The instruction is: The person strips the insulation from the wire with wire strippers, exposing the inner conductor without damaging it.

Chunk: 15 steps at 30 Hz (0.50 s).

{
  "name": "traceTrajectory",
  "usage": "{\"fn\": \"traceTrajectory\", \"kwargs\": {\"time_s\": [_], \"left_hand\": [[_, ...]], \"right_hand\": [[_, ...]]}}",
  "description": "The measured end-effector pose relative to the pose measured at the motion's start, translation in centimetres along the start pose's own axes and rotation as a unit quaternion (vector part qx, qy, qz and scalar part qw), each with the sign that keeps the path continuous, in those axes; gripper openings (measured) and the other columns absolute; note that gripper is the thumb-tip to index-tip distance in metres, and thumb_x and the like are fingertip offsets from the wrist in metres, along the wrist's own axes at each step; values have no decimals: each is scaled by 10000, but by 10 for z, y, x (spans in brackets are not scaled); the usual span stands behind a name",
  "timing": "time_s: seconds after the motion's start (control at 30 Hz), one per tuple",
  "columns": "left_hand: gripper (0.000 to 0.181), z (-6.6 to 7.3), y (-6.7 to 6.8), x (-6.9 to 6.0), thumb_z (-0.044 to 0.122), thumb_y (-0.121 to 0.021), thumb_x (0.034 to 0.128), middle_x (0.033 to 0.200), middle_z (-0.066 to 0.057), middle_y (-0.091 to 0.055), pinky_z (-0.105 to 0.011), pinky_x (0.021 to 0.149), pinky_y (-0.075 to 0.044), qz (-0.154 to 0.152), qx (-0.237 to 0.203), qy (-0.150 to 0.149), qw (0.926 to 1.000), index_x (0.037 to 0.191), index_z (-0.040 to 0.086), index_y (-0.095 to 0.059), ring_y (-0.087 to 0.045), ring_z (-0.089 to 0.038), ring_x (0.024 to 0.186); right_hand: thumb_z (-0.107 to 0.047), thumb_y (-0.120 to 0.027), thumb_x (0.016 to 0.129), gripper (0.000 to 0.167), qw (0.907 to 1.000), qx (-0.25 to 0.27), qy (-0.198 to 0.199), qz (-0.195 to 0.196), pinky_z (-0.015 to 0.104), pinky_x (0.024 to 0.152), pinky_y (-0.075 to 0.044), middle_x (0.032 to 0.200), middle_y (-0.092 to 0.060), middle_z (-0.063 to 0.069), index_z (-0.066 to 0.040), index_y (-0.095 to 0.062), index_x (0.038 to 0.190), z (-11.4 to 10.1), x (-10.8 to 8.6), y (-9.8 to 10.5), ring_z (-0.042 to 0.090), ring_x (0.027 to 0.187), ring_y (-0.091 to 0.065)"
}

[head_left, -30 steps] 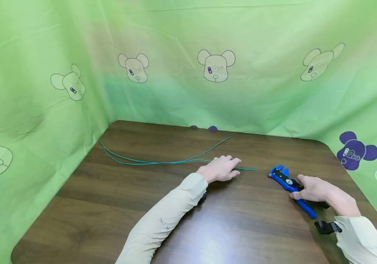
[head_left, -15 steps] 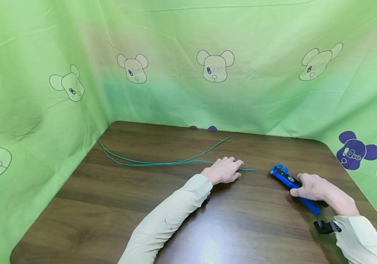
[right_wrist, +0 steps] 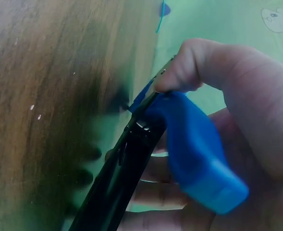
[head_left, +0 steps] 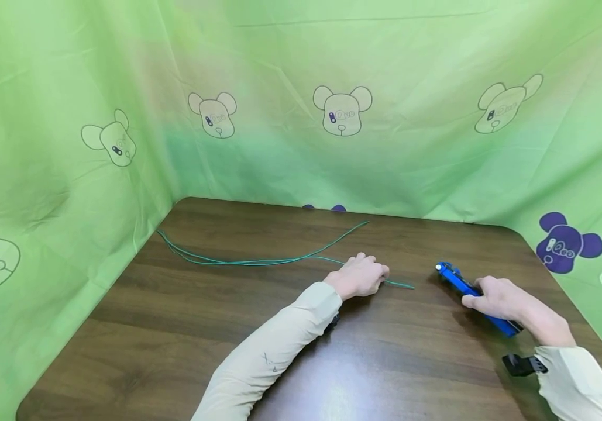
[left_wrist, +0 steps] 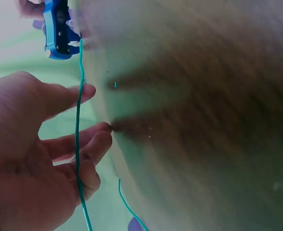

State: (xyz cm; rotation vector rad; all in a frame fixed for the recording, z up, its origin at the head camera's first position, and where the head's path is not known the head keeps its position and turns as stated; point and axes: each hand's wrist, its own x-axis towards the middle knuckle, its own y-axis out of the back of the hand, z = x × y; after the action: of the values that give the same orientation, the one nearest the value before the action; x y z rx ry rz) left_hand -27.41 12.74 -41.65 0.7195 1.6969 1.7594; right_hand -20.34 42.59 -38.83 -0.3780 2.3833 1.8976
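Note:
In the head view, my left hand (head_left: 361,276) is over one strand of a long, thin teal wire (head_left: 258,262) on the wooden table. The left wrist view shows that wire (left_wrist: 79,120) running across the thumb and along the palm side of the curled fingers, which hold it loosely. Thumb and forefinger stand apart. My right hand (head_left: 501,301) grips a blue and black wire stripper (head_left: 461,285) on the right side of the table. Its handles (right_wrist: 203,168) are between thumb and fingers in the right wrist view.
The brown wooden table (head_left: 137,351) has rounded corners. Green printed cloth (head_left: 279,152) hangs behind and beside it. The wire's other free end (head_left: 355,227) lies near the back edge, and its bend (head_left: 161,235) is at the left edge.
The right hand has rolled the wire stripper, so its narrow side now faces up. The left hand has shifted slightly right, and the wire end beyond it has moved toward the person.

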Motion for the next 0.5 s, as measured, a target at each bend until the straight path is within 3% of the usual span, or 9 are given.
{"fn": "traceTrajectory", "kwargs": {"time_s": [0.3, 0.5], "left_hand": [[150, 2, 1, 0, 300, -521, 1047, 996, 78, -601, -273, 767, -439, 76, -8, 11, 10000, 1065, 269, -667, -532, -172, 944], [93, 3, 3, -1, 227, -544, 1033, 940, 81, -595, -223, 673, -474, 266, -351, -101, 9990, 1012, 199, -629, -590, -96, 870]], "right_hand": [[-272, -576, 944, 284, 9997, 112, -128, 197, 343, 569, -368, 672, -465, 31, -47, -522, 781, 1, -1, -4, 210, 621, -486], [-240, -571, 953, 302, 9997, -71, -73, 201, 381, 604, -394, 734, -478, 83, 46, -519, 869, 8, 0, -1, 268, 679, -496]]}}
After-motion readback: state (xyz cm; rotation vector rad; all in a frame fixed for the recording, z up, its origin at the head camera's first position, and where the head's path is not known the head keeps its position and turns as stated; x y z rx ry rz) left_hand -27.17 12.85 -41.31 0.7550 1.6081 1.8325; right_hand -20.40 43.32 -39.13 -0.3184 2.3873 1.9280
